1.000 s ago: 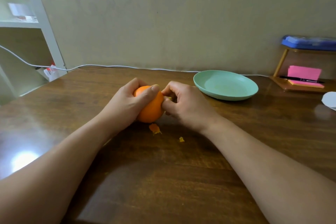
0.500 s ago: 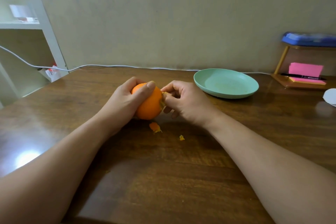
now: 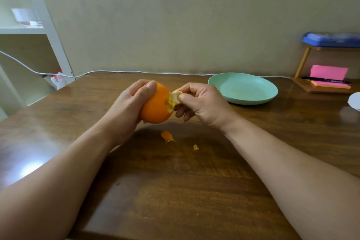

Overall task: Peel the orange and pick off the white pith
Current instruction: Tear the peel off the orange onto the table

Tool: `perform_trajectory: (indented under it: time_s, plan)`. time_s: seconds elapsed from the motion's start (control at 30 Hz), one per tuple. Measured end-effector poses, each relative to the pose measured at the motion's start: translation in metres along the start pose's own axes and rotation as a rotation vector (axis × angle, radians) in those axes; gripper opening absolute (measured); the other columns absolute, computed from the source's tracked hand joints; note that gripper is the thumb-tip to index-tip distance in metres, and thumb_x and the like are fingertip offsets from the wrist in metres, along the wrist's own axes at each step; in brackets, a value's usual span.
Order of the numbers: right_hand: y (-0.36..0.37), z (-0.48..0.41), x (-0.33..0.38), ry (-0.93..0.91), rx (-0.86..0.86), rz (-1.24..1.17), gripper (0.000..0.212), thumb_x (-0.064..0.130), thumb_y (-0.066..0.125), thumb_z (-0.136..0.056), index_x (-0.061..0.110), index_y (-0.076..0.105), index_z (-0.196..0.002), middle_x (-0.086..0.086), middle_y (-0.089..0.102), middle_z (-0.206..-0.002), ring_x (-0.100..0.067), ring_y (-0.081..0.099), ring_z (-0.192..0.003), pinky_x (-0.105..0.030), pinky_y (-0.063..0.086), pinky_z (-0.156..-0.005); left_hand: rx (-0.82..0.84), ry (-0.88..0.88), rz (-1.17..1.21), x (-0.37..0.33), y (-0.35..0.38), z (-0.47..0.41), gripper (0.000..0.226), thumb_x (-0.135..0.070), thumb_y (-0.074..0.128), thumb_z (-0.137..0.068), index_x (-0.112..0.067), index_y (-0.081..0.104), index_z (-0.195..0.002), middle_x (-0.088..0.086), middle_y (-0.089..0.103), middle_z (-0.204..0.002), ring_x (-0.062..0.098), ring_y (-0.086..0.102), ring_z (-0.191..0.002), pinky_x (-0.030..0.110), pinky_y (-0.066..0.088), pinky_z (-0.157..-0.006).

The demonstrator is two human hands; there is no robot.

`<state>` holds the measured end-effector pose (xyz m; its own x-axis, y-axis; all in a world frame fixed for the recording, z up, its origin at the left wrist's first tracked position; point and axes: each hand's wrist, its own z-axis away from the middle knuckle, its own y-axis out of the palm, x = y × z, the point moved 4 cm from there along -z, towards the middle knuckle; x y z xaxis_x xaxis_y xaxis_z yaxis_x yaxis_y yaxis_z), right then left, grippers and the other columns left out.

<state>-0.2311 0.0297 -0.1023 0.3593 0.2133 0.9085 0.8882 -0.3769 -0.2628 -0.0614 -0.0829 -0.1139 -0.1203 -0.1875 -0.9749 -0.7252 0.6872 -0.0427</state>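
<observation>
My left hand [image 3: 128,107] grips an orange [image 3: 155,105] a little above the wooden table [image 3: 175,191], thumb laid over its top. A flap of peel [image 3: 176,96], pale pith side up, is lifted from the orange's right side and still joins the fruit at its base. My right hand [image 3: 202,103] pinches that flap between thumb and forefinger. Two small torn peel scraps lie on the table below: a larger scrap [image 3: 167,136] and a tiny scrap [image 3: 195,147].
A green plate [image 3: 253,101] sits on the table right of my hands. Farther right stands a small wooden rack [image 3: 303,60] with pink sticky notes [image 3: 329,73], a pen [image 3: 325,80] and a blue case [image 3: 331,40]. A white cable [image 3: 116,72] runs along the wall; a white shelf [image 3: 46,25] stands left.
My right hand has pulled a flap of peel up and out from the orange's right side, baring pale pith. Both hands and the orange have risen slightly.
</observation>
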Motion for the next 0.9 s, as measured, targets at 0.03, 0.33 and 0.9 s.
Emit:
perform_trajectory:
  time_s: [0.03,0.33,0.9]
  plan:
    - [0.0,0.0,-0.001,0.01,-0.012,-0.028,0.013,0.007,0.062,-0.104,0.002,0.074,-0.107,-0.008,0.075,-0.078,-0.02,0.07,-0.069,-0.029,0.058,-0.057,0.012,-0.029,0.054,0.002,0.0,-0.001,0.055,-0.059,0.064,-0.091,-0.024,0.065,-0.134,0.015,0.066,-0.13,0.031,0.07,-0.108,0.04,0.061,-0.079]
    - [0.008,0.005,0.003,-0.004,-0.098,0.022,0.011,0.029,0.067,-0.105,0.023,0.074,-0.108,-0.002,0.075,-0.084,-0.01,0.067,-0.069,-0.028,0.055,-0.057,0.067,-0.199,0.212,0.007,0.01,-0.006,0.061,-0.064,0.068,-0.092,-0.011,0.069,-0.122,0.013,0.076,-0.106,0.02,0.074,-0.087,0.031,0.061,-0.071]
    - [0.02,0.01,-0.003,-0.007,0.075,0.556,0.025,0.039,0.052,-0.111,0.03,0.074,-0.12,0.009,0.073,-0.101,-0.012,0.065,-0.089,-0.041,0.055,-0.078,-0.139,-0.181,0.499,0.012,-0.008,-0.017,0.053,-0.042,0.075,-0.086,-0.016,0.059,-0.129,0.013,0.074,-0.103,0.03,0.075,-0.091,0.038,0.062,-0.066]
